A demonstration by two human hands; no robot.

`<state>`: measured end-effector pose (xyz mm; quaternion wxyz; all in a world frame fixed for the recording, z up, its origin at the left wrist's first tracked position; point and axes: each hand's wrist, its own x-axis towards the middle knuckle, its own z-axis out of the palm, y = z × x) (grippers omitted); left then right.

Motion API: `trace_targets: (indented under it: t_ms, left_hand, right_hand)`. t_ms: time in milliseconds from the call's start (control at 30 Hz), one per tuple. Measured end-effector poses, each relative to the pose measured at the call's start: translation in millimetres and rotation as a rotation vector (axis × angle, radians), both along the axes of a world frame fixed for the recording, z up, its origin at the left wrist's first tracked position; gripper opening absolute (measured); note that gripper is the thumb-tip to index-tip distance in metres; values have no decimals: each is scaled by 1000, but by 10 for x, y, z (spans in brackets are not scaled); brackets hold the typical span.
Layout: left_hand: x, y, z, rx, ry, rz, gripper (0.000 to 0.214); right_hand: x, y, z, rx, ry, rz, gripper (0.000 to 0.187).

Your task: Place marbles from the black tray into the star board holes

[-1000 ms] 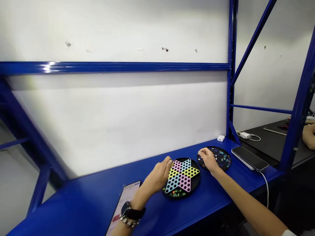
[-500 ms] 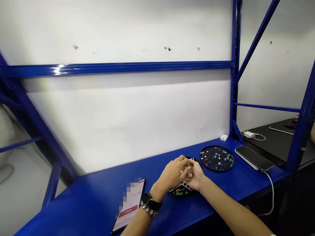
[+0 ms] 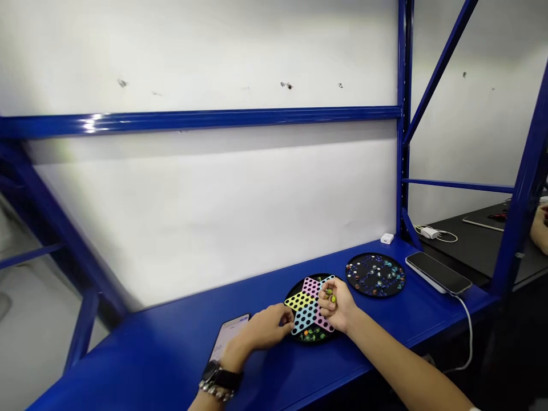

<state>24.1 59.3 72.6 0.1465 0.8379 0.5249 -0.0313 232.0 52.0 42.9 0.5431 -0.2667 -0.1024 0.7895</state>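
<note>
A star-shaped Chinese checkers board (image 3: 305, 315) with yellow, pink and blue hole fields lies on a round black tray (image 3: 319, 340). Green marbles (image 3: 317, 333) and an orange piece show in the tray beside the star. My right hand (image 3: 342, 308) is over the board's right side, palm up, its fingers curled round several yellow-green marbles (image 3: 333, 298). At the board's left edge, my left hand (image 3: 269, 326) has its fingers bent in towards the thumb, close to the yellow point. Whatever may be between those fingertips is hidden. A watch and beaded bracelet circle the left wrist.
A second round black tray (image 3: 375, 290) holds scattered marbles at the back right. Beside it a phone (image 3: 439, 273) lies on a white, cabled block. Another phone (image 3: 229, 337) is partly under my left arm. A white adapter (image 3: 387, 238) stands by the blue post (image 3: 400, 171).
My hands were together over the board; now they are apart. The left has moved left and down to the board's edge, uncovering the star. The right has turned, showing the marbles.
</note>
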Motion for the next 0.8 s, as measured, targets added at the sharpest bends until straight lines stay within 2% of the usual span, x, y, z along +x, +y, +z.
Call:
trace_targets:
  t_ms: [167, 333, 467, 567, 633, 700, 800]
  left_hand:
    - [-58, 59, 28, -80, 4, -29, 23]
    - [-106, 38, 21, 14, -140, -14, 34]
    - [135, -45, 100, 203, -415, 16, 36]
    - [401, -138, 169, 266, -460, -50, 32]
    - [515, -165, 189, 330, -454, -67, 32]
    - [544, -135, 178, 387, -476, -29, 32]
    - [499, 19, 108, 406, -455, 39, 32]
  right_hand:
    - [-12, 21, -47, 29, -40, 36, 28]
    - [-48, 18, -62, 37, -85, 189, 37]
    - [-83, -30, -28, 44, -167, 374, 43]
    - [-107, -46, -23, 79, -171, 455, 47]
    - [-92, -20, -31, 110, -163, 408, 42]
    - [-13, 39, -40, 155, -208, 296, 35]
    - [294, 167, -59, 312, -499, 57, 36]
